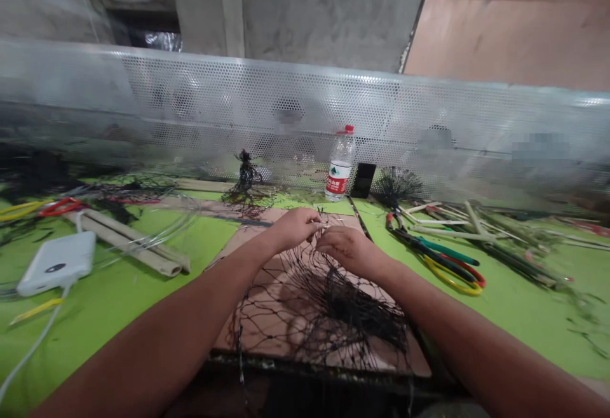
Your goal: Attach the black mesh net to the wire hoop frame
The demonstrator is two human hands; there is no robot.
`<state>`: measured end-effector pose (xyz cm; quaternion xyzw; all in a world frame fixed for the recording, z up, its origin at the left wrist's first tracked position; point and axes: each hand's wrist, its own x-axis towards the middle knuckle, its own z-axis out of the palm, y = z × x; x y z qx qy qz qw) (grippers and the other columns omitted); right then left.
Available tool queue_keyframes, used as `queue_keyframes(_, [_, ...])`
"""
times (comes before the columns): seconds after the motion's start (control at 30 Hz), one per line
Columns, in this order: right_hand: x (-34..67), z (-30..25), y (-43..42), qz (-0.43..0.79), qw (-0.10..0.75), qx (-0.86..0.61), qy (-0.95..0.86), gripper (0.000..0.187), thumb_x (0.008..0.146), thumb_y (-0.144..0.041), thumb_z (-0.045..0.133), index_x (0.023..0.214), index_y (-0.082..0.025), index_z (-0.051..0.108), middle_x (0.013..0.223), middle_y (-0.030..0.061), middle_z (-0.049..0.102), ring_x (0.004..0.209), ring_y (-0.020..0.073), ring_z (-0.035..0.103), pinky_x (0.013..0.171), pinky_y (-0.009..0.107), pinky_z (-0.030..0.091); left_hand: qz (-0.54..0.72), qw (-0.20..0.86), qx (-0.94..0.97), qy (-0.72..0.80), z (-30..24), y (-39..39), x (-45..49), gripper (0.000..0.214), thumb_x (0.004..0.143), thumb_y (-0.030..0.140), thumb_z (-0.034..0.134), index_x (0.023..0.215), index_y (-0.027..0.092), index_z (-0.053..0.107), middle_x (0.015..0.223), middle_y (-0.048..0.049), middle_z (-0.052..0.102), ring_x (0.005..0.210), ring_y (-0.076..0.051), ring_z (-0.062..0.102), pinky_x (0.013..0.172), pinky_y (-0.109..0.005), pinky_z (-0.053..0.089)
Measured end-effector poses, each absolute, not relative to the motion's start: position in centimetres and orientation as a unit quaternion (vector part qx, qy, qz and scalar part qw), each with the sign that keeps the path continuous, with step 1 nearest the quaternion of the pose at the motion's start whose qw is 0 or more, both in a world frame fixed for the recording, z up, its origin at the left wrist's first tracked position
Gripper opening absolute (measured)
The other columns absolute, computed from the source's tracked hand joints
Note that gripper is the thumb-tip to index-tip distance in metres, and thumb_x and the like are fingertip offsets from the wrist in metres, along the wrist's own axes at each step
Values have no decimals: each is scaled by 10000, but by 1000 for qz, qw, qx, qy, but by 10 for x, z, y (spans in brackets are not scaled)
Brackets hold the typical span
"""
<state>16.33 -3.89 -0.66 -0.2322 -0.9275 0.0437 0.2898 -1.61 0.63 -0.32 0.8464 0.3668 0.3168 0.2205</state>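
Observation:
A black knotted net (362,310) lies bunched over a brown board (267,329) in front of me. Its strands run up to my two hands, which meet near the board's far edge. My left hand (298,226) has its fingers pinched together at the top of the net. Close against it, my right hand (350,249) is curled with its fingertips on the strands. A thin pale strip or wire shows between the fingertips, too small to name surely. The net's near part hangs over the table edge.
A water bottle (339,167) stands behind the hands, by a perforated metal screen (305,100). Pliers and scissors (452,272) lie at right near plant stalks. At left are a white power bank (60,262), cardboard tubes (133,246) and coiled clear wire.

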Motion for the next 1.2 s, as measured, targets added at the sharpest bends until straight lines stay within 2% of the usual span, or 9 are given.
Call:
queue_keyframes(0.13, [177, 0, -43, 206, 413, -247, -852, 189, 853, -296, 499, 782, -176, 628, 758, 38, 624, 717, 126, 566, 665, 270, 460, 321, 242, 842, 361, -1, 6, -19, 243, 793, 321, 490, 861, 129, 622, 673, -23, 607, 567, -105, 523, 555, -220, 387])
queue_keyframes(0.27, [184, 0, -37, 334, 568, -266, -704, 199, 834, -329, 509, 734, -178, 593, 661, 19, 597, 570, 107, 512, 531, 245, 415, 329, 232, 840, 364, 4, 3, -20, 263, 800, 345, 500, 879, 125, 619, 656, -28, 603, 558, -99, 511, 562, -224, 388])
queue_keyframes(0.37, [184, 0, -31, 383, 608, -272, -640, 180, 816, -341, 522, 739, -185, 569, 629, 8, 579, 526, 101, 481, 495, 239, 389, 324, 232, 845, 357, 6, 1, -20, 254, 811, 330, 485, 882, 127, 619, 647, -24, 599, 552, -94, 508, 564, -222, 387])
queue_keyframes(0.57, [182, 7, -36, 388, 457, -259, -757, 254, 810, -370, 547, 692, -157, 618, 663, 21, 594, 577, 106, 511, 563, 259, 426, 325, 234, 846, 353, 0, 0, -13, 202, 801, 287, 484, 831, 135, 613, 617, -6, 581, 556, -101, 515, 543, -215, 381])
queue_keyframes(0.7, [174, 8, -40, 374, 412, -274, -785, 273, 811, -384, 550, 703, -144, 625, 666, 22, 590, 597, 104, 528, 582, 257, 438, 322, 246, 851, 335, -2, -2, -9, 185, 805, 250, 462, 815, 139, 610, 666, -9, 600, 568, -97, 528, 541, -207, 386])
queue_keyframes(0.93, [174, 6, -35, 393, 452, -244, -763, 290, 838, -377, 508, 696, -142, 601, 676, 26, 599, 565, 102, 528, 551, 252, 439, 321, 217, 853, 348, 3, -3, -8, 188, 792, 244, 482, 839, 147, 636, 683, -8, 607, 596, -105, 520, 576, -213, 393])
queue_keyframes(1.0, [171, 7, -36, 353, 403, -255, -805, 271, 849, -357, 488, 714, -148, 597, 693, 24, 598, 594, 105, 531, 577, 253, 443, 329, 203, 851, 356, 2, -2, -7, 181, 784, 246, 488, 807, 144, 636, 695, -14, 612, 640, -120, 532, 595, -218, 397])
queue_keyframes(1.13, [159, 5, -41, 176, 235, -261, -920, 215, 854, -273, 480, 720, -155, 600, 723, 21, 592, 684, 113, 522, 675, 265, 431, 337, 186, 850, 359, -1, 1, -5, 162, 762, 230, 500, 804, 146, 633, 772, -18, 634, 737, -141, 552, 663, -231, 408])
queue_keyframes(1.2, [155, 4, -43, 136, 205, -242, -939, 226, 870, -248, 451, 731, -150, 601, 737, 23, 594, 700, 109, 522, 696, 258, 427, 335, 188, 850, 361, -1, 3, -7, 176, 761, 237, 498, 825, 145, 633, 785, -20, 636, 738, -141, 551, 678, -235, 410])
